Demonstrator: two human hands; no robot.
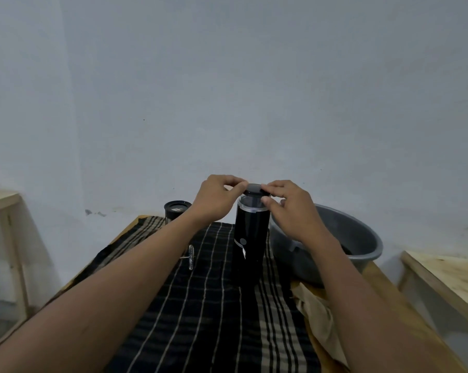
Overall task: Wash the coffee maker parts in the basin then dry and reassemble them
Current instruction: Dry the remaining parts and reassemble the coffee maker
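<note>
A round black lid [254, 189], smooth and matt, is pinched at its rim from both sides. The left hand [216, 200] grips its left edge between curled thumb and forefinger. The right hand [292, 211] holds the right edge with bent fingertips, the thumb being set just under the lid against a clear collar.

The lid is seated on top of the coffee maker body [251, 238], a tall, glossy black cylinder that stands upright directly beneath the hands. A thin pale band is seen below the collar, and a white round mark with a short stripe is carried lower on the body; no lettering can be read on it.

The body is stood on a checked cloth [214, 305], black with cream stripes and woven in texture, which is spread over the wooden worktop [383, 281] below both forearms. Under the right forearm a round grey plastic basin [362, 238] is placed, just beside the body. Nearer than the basin, a crumpled beige cloth [319, 313] is laid.

Behind the left wrist a black cup-shaped part [176, 208] with a round rim is seen. Below the left forearm a small metal part [191, 257], thin and shiny, is laid on the checked cloth.
</note>
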